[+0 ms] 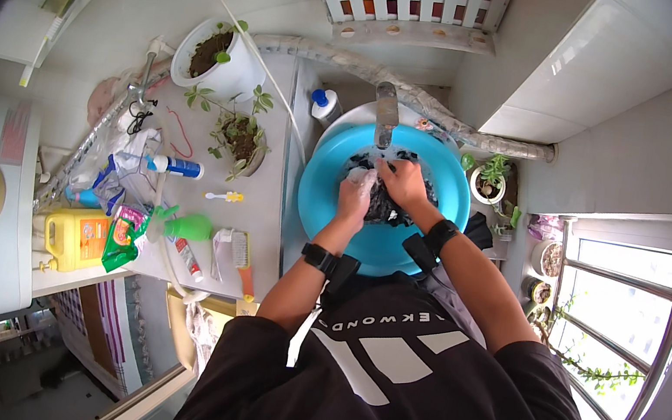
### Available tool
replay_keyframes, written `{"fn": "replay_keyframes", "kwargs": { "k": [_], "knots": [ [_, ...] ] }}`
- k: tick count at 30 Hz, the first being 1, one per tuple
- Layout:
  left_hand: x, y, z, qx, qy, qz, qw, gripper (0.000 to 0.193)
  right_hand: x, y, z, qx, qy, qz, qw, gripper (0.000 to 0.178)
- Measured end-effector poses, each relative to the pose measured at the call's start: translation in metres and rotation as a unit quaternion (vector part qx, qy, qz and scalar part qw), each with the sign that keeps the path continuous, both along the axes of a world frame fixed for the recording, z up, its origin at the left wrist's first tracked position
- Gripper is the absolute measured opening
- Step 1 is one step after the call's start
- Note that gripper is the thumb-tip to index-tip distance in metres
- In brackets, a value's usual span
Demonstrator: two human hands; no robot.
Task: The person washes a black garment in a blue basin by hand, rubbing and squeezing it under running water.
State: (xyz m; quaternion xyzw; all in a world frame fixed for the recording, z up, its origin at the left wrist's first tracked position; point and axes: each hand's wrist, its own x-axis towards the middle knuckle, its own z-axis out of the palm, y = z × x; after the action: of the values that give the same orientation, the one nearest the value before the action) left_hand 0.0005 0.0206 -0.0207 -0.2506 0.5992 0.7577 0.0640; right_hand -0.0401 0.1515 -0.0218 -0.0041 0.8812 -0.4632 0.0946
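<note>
A bright blue basin sits under the faucet, with water and a bunched, wet black-and-grey patterned cloth in it. My left hand, spotted with white suds, is closed on the left part of the cloth. Beside it my right hand grips the upper part, its fingers bent toward the left hand. Both hands are close together over the middle of the basin. Some of the cloth is hidden under my fingers.
On the counter to the left stand potted plants, a scrub brush, a green spray bottle and a yellow jug. A white bottle with blue cap stands behind the basin. A potted succulent is at its right.
</note>
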Motion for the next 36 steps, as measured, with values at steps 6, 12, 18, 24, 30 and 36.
{"fn": "replay_keyframes", "kwargs": {
  "k": [6,12,18,24,30,36],
  "knots": [
    [0.001,-0.042,0.030,0.158,0.041,0.015,0.987,0.019,0.010,0.051,0.004,-0.135,0.089,0.291,0.943,0.054],
    [0.008,-0.060,0.006,0.215,-0.026,0.088,0.972,0.017,-0.002,0.053,-0.006,-0.057,-0.035,0.196,0.978,0.048],
    [-0.022,-0.010,-0.008,0.280,-0.068,0.129,0.949,0.050,0.021,0.001,0.000,-0.320,0.082,-0.017,0.944,0.030],
    [-0.008,0.017,-0.028,0.188,-0.079,0.103,0.974,0.037,0.024,-0.021,0.004,-0.018,0.076,-0.067,0.995,0.028],
    [-0.012,-0.018,-0.058,-0.133,0.024,-0.122,0.983,0.035,-0.005,0.014,-0.046,0.082,-0.014,-0.038,0.996,0.035],
    [-0.036,-0.022,-0.104,-0.574,0.189,-0.334,0.723,0.065,-0.016,0.008,-0.067,0.198,0.038,0.087,0.976,0.061]
  ]
}}
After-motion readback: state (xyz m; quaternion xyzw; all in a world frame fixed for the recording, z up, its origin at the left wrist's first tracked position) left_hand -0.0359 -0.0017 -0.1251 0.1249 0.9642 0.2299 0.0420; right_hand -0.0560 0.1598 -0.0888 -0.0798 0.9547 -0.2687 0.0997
